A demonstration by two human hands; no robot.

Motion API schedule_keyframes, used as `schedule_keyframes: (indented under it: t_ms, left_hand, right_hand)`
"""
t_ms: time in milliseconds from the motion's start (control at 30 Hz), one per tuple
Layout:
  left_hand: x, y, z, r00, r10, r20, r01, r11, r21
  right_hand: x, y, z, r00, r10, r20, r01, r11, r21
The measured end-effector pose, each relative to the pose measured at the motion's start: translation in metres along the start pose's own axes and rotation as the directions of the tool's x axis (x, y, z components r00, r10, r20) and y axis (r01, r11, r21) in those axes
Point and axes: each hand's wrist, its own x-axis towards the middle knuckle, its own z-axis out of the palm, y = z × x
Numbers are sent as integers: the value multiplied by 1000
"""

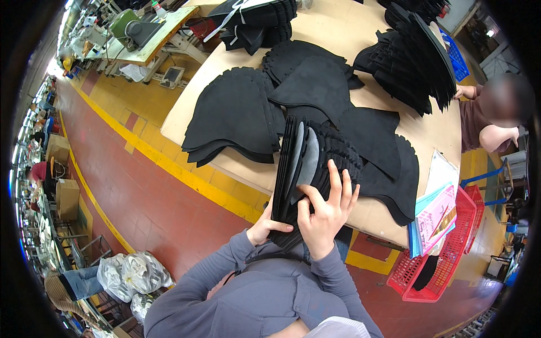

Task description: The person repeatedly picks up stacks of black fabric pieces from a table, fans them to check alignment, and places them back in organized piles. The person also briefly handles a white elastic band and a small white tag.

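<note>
A thick bundle of black, curved cut pieces [286,169] stands on edge in front of me, at the near side of the table. My left hand [262,227] is closed around its lower left side, the thumb lying across the front. At the bundle's right, my right hand [323,218] has its index finger and thumb bent against a piece with a greyish face, the other fingers stretched upward. More black cut pieces lie just beyond: a fanned pile [231,115] at the left, overlapping ones [315,84] in the middle, and others [389,174] at the right.
Tall black stacks stand on the table [186,90] at the far right [403,62] and far left [253,25]. Right of me, a red basket [437,281] sits below papers [437,217]. Another person's hand [466,92] is by the far-right stack. Bagged goods [135,273] stand left.
</note>
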Motion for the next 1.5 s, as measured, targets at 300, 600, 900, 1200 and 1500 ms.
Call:
schedule_keyframes:
  t_ms: [300,600,900,1200,1500]
  left_hand:
    - [1,6,6,1000,19,9,-19,998,61]
    - [1,7,6,1000,28,10,-29,996,80]
    - [1,5,5,1000,31,3,-31,994,109]
    - [0,9,8,999,50,14,-51,993,110]
    - [9,-18,31,952,300,63,-306,912,274]
  right_hand:
    - [3,-2,-1,997,76,26,-78,996,52]
    - [2,-3,0,1000,-15,-3,15,1000,0]
    - [3,-4,0,1000,1,-24,0,999,53]
    - [3,-5,-2,999,29,17,-30,998,62]
    - [-22,14,0,930,303,-206,-241,929,280]
